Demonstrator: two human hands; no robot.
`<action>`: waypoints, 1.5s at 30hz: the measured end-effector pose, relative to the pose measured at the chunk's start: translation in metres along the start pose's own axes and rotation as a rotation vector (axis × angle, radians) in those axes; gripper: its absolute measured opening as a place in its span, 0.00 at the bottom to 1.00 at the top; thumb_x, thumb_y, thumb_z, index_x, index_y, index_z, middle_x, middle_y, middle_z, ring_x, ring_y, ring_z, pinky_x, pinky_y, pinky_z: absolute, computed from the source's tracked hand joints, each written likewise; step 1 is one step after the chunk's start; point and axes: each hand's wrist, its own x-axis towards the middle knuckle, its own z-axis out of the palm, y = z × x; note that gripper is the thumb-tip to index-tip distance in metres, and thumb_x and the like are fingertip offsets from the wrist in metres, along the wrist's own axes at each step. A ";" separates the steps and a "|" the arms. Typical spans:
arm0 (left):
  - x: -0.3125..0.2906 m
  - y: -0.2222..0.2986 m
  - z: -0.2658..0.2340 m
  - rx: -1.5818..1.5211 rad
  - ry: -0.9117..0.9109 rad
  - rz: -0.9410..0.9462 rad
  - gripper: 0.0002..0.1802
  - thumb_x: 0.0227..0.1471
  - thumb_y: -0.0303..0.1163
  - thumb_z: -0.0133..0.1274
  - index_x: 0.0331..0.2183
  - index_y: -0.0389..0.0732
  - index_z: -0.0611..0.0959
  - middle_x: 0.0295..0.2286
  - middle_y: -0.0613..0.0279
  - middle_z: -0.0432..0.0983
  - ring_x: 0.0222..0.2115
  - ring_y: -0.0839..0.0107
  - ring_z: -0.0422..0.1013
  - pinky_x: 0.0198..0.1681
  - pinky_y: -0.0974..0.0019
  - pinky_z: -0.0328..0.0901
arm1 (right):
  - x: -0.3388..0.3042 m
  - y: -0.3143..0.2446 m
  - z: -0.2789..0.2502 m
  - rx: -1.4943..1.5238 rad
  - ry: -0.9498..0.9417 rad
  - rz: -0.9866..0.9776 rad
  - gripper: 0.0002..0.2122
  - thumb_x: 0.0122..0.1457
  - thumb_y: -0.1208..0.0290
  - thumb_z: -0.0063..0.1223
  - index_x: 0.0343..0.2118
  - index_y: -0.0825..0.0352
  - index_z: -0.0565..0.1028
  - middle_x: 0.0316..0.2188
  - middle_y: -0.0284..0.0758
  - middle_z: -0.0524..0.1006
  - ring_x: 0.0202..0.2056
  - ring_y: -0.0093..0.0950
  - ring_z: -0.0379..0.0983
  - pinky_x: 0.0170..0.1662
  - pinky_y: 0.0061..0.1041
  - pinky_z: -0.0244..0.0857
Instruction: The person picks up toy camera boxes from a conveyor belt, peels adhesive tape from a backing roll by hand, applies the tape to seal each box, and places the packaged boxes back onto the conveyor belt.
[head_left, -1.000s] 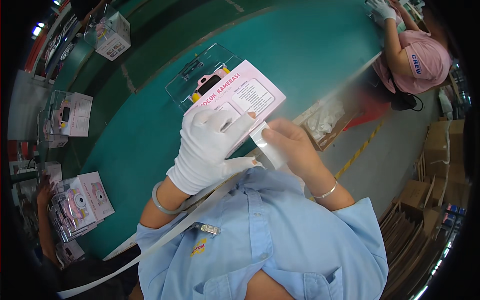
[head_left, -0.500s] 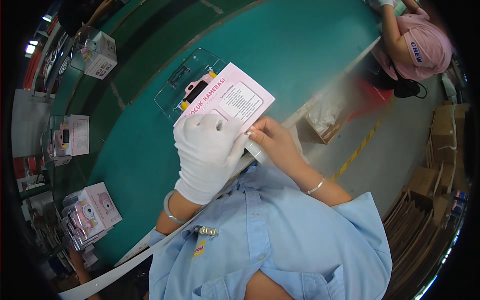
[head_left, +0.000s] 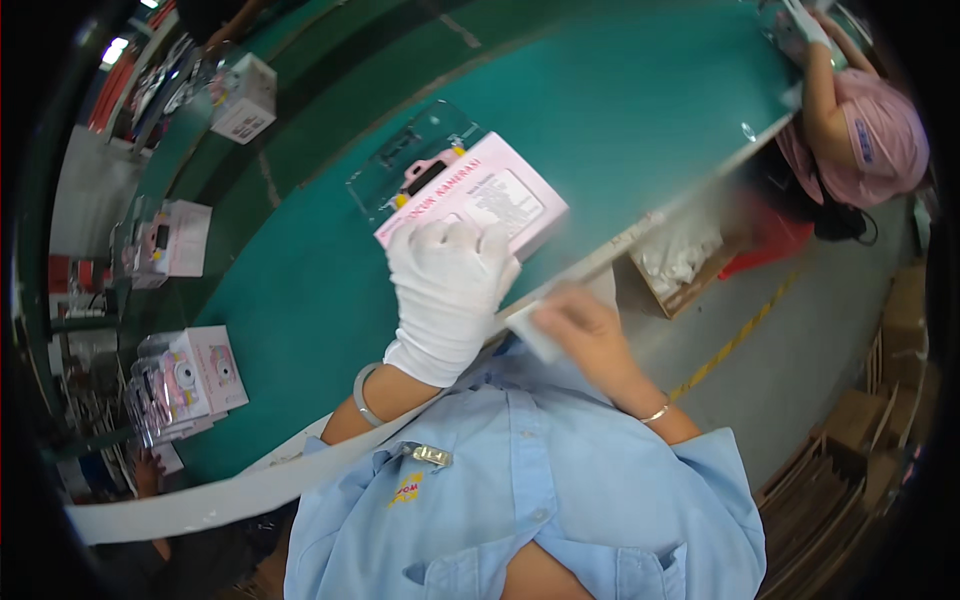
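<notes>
My left hand [head_left: 445, 295], in a white glove, lies over the near side of a pink-and-white toy camera box [head_left: 545, 205], holding it on the green table. The box has a clear plastic front, through which a pink toy camera [head_left: 428, 176] with yellow parts shows. My bare right hand [head_left: 585, 325] is apart from the box, off its near right corner by the table edge. Smeared by motion, its fingers are closed on a white strip [head_left: 538, 338], whose kind I cannot make out.
On the left stand several similar boxes [head_left: 215, 370]. A long white band [head_left: 200, 510] crosses at lower left. Beyond the table edge [head_left: 690, 190], a carton [head_left: 665, 285] holds white material. At far right, a co-worker in a pink shirt [head_left: 885, 130] works at the table.
My right hand has come away from the box's near corner toward me, with the white strip in its fingers. My left hand stays on the box. The whole view has shifted somewhat.
</notes>
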 end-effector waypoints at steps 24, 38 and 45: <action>0.117 -0.115 0.066 -1.152 0.279 -0.624 0.21 0.46 0.23 0.54 0.43 0.37 0.68 0.37 0.61 0.67 0.33 0.76 0.67 0.32 0.74 0.67 | 0.075 0.000 -0.079 0.174 -0.020 -0.171 0.07 0.53 0.67 0.54 0.27 0.65 0.71 0.38 0.36 0.67 0.42 0.29 0.66 0.48 0.32 0.61; 0.135 -0.301 0.059 0.168 0.596 -0.205 0.24 0.35 0.36 0.63 0.37 0.38 0.76 0.43 0.48 0.64 0.47 0.52 0.60 0.51 0.56 0.56 | 0.088 -0.018 -0.072 0.039 0.193 -0.038 0.03 0.55 0.74 0.50 0.27 0.67 0.73 0.29 0.25 0.65 0.29 0.15 0.58 0.32 0.14 0.52; 0.110 -0.248 0.044 0.230 0.559 -0.157 0.24 0.39 0.26 0.55 0.43 0.39 0.72 0.46 0.49 0.65 0.46 0.52 0.63 0.51 0.54 0.56 | 0.095 -0.036 -0.077 -0.021 0.243 0.165 0.07 0.55 0.70 0.51 0.29 0.70 0.74 0.25 0.25 0.68 0.29 0.15 0.61 0.32 0.15 0.55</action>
